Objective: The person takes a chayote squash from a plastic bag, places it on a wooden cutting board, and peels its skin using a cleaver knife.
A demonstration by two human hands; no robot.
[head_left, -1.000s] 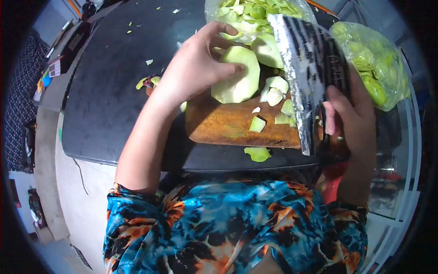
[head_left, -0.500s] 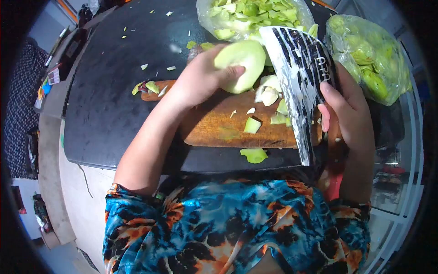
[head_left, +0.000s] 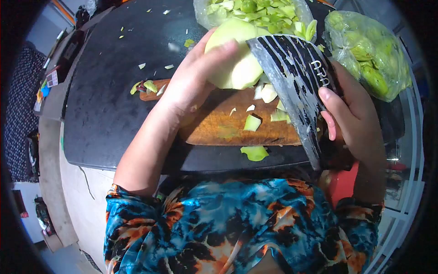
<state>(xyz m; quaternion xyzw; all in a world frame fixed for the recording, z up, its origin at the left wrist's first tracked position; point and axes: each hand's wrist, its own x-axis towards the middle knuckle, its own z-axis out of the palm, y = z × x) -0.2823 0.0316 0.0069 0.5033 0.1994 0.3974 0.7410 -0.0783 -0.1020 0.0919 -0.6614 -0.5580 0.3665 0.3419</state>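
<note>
My left hand [head_left: 196, 73] is closed round a large, pale green peeled fruit [head_left: 239, 68], its thumb lying over the near face. The fruit is above the far side of a wooden cutting board [head_left: 210, 125]. My right hand [head_left: 351, 109] grips a broad-bladed knife [head_left: 292, 82] with a black, streaked blade and light lettering. The blade's wide end is right beside the fruit, and its narrow end points down toward my body. The handle is hidden by my fingers. Pale cut pieces [head_left: 252, 123] lie on the board below.
Behind the fruit sits a clear plastic bag [head_left: 200, 13] of green peelings and pieces. Another bag [head_left: 369, 55], full of whole green fruits, stands at the right. A green peel [head_left: 254, 153] lies near the front edge of the black table [head_left: 100, 114], with scraps scattered farther left.
The fruit has been turned and raised slightly, with more of its pale face showing. The knife has tilted, its blade now darker, and its wide end has moved left toward the fruit.
</note>
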